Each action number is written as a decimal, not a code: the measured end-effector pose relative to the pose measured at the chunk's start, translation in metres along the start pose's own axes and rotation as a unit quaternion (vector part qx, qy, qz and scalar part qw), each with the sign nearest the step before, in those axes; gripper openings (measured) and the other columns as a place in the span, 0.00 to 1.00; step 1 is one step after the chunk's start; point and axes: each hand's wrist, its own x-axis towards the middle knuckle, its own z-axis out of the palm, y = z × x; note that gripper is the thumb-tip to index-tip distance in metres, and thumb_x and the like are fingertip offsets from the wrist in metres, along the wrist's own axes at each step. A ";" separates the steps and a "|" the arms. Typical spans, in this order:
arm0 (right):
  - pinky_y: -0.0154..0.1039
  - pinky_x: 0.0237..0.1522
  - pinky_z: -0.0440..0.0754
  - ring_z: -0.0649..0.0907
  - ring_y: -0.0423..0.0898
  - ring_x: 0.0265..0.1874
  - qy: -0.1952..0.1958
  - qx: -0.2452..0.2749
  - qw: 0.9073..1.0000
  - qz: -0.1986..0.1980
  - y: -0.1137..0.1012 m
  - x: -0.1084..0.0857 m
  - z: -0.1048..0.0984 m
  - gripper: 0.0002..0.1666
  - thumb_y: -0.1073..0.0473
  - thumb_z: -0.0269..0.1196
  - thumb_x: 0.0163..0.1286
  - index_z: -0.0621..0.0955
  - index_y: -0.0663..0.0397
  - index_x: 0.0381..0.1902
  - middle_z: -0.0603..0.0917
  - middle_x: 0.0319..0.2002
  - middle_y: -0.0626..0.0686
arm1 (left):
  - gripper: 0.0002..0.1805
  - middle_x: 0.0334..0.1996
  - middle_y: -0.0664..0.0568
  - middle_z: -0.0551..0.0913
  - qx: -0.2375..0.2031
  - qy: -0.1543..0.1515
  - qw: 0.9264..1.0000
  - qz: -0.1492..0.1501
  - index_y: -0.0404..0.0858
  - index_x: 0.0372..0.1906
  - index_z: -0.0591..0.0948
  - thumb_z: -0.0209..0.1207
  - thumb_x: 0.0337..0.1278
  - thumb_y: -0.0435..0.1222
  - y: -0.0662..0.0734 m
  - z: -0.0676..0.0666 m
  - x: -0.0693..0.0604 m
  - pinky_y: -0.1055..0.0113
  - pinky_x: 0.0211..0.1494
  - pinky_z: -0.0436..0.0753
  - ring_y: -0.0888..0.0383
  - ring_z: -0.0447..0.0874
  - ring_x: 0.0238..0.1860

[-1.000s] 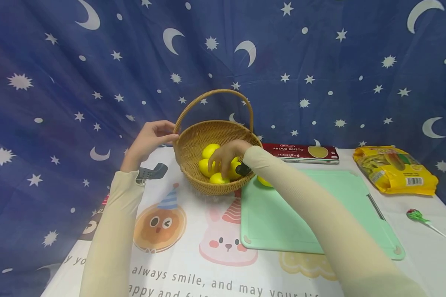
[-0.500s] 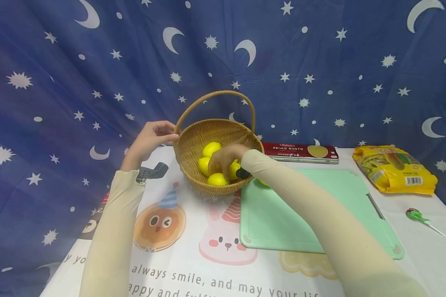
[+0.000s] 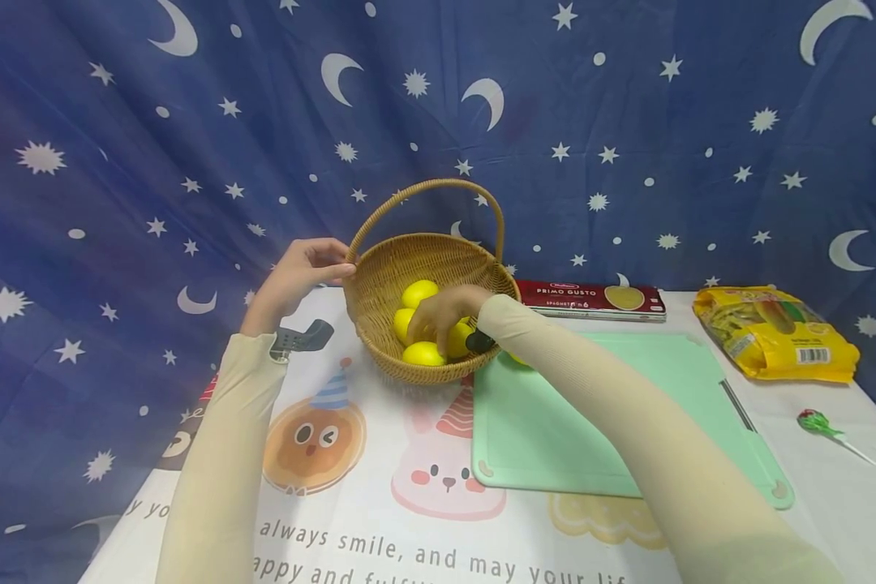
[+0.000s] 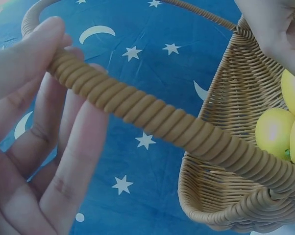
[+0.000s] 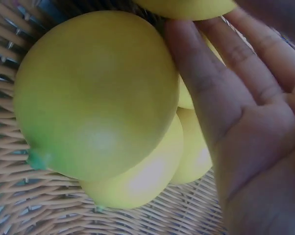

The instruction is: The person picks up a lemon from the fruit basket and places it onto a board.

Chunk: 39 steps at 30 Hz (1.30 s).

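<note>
My left hand (image 3: pixel 292 276) pinches the wicker basket's handle at its left base, thumb and fingers around the wrapped cane (image 4: pixel 137 108). The basket (image 3: pixel 368 296) holds several yellow lemons. My right hand (image 3: pixel 448 312) reaches in over its right rim, fingers pointing down among them. One lemon (image 3: pixel 423 354) lies at the front rim, another (image 3: pixel 419 294) farther back. In the right wrist view a large lemon (image 5: pixel 96 93) lies beside the extended fingers (image 5: pixel 211 88), and one fingertip touches the lemon above (image 5: pixel 186 7). The right thumb is not visible there.
A green cutting board (image 3: pixel 555 438) lies right of the basket, a lemon (image 3: pixel 514 358) on its back left corner partly behind the sleeve. Behind are a red spaghetti pack (image 3: pixel 577 298) and a yellow bag (image 3: pixel 781 337); a lollipop (image 3: pixel 816 422) lies at the right.
The basket has shifted slightly to the right. Under my right hand, the front lemon has moved a little left along the rim. My left hand has kept its hold on the handle.
</note>
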 end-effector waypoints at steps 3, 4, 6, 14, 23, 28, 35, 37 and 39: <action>0.40 0.68 0.67 0.69 0.52 0.66 -0.001 0.047 0.999 0.002 0.002 0.001 0.001 0.34 0.70 0.66 0.57 0.72 0.57 0.63 0.69 0.67 0.56 | 0.07 0.31 0.59 0.84 -0.002 -0.005 1.000 0.001 0.36 0.38 0.81 0.63 0.55 0.34 -0.001 -0.001 0.000 0.73 0.42 0.83 0.67 0.83 0.36; 0.40 0.67 0.68 0.70 0.52 0.66 0.001 0.056 0.998 0.005 0.003 0.000 0.001 0.34 0.69 0.66 0.57 0.72 0.57 0.63 0.70 0.66 0.56 | 0.08 0.31 0.59 0.85 -0.004 -0.005 1.000 0.000 0.35 0.38 0.81 0.63 0.55 0.35 -0.001 -0.001 -0.001 0.73 0.42 0.83 0.67 0.83 0.35; 0.40 0.66 0.70 0.72 0.52 0.64 0.006 0.061 0.998 0.005 0.003 0.001 0.001 0.33 0.69 0.66 0.57 0.73 0.57 0.62 0.71 0.65 0.56 | 0.08 0.31 0.60 0.84 -0.005 -0.006 1.000 -0.002 0.35 0.38 0.81 0.64 0.55 0.35 -0.001 -0.001 -0.001 0.73 0.42 0.83 0.67 0.83 0.35; 0.40 0.65 0.70 0.72 0.51 0.64 0.005 0.053 0.998 -0.025 0.003 0.001 0.000 0.33 0.74 0.65 0.55 0.75 0.55 0.61 0.74 0.64 0.54 | 0.14 0.29 0.62 0.84 0.011 0.013 1.000 -0.009 0.25 0.44 0.78 0.62 0.56 0.32 -0.001 0.001 -0.002 0.73 0.42 0.83 0.66 0.83 0.35; 0.38 0.63 0.73 0.74 0.50 0.63 0.014 0.093 0.996 -0.002 0.004 0.002 0.002 0.33 0.73 0.67 0.54 0.76 0.56 0.60 0.75 0.62 0.55 | 0.11 0.31 0.57 0.85 0.010 0.017 1.000 -0.008 0.29 0.41 0.80 0.62 0.56 0.32 -0.002 0.001 -0.001 0.72 0.42 0.83 0.65 0.83 0.35; 0.38 0.64 0.72 0.73 0.51 0.64 0.009 0.138 0.990 0.002 0.006 0.001 0.002 0.33 0.74 0.67 0.53 0.77 0.56 0.58 0.75 0.63 0.54 | 0.12 0.30 0.59 0.84 0.007 0.020 1.000 -0.008 0.28 0.41 0.79 0.63 0.55 0.33 -0.001 0.001 -0.001 0.72 0.42 0.83 0.65 0.83 0.35; 0.38 0.64 0.72 0.73 0.51 0.63 0.007 0.149 0.989 0.000 0.006 0.002 0.002 0.32 0.76 0.66 0.53 0.76 0.58 0.58 0.75 0.63 0.56 | 0.13 0.31 0.57 0.84 -0.003 0.016 1.000 -0.007 0.28 0.41 0.79 0.64 0.54 0.34 -0.003 0.000 0.000 0.72 0.42 0.83 0.64 0.83 0.35; 0.38 0.64 0.72 0.74 0.51 0.62 0.010 0.150 0.989 0.002 0.006 0.002 0.003 0.32 0.76 0.66 0.53 0.77 0.59 0.57 0.75 0.62 0.57 | 0.13 0.31 0.57 0.84 -0.005 0.014 1.000 -0.008 0.28 0.41 0.79 0.63 0.55 0.33 -0.004 0.000 0.000 0.72 0.42 0.83 0.64 0.83 0.35; 0.38 0.63 0.73 0.75 0.52 0.62 0.010 0.151 0.989 0.000 0.006 0.003 0.003 0.31 0.76 0.66 0.52 0.77 0.60 0.56 0.75 0.62 0.58 | 0.11 0.31 0.58 0.84 -0.006 0.014 1.000 -0.008 0.29 0.40 0.80 0.63 0.55 0.33 -0.004 0.000 -0.001 0.72 0.42 0.83 0.64 0.83 0.35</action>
